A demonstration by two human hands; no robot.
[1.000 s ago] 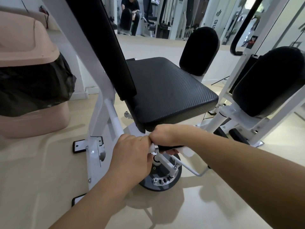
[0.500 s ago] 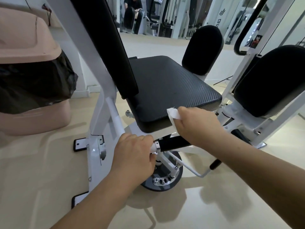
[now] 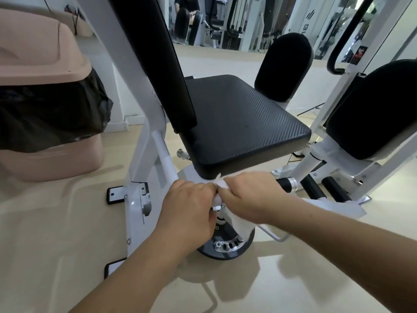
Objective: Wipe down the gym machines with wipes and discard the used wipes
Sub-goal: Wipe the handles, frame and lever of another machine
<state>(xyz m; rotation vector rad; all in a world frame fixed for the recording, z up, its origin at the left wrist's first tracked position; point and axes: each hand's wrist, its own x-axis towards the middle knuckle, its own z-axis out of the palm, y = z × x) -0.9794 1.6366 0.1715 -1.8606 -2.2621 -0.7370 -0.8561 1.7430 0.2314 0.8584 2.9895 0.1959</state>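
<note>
The handle lies left-right at centre frame, under the seat. The right hand clamps a wipe round it. The left hand grips its white end.

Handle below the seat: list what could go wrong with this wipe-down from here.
1. The wipe seems to hang loose under the right hand, close to the holed adjustment disc; it might snag there.
2. The left hand grips the lever right beside the right, so knuckles may collide.
3. The handle's chrome end lies uncovered and could be missed.
</note>
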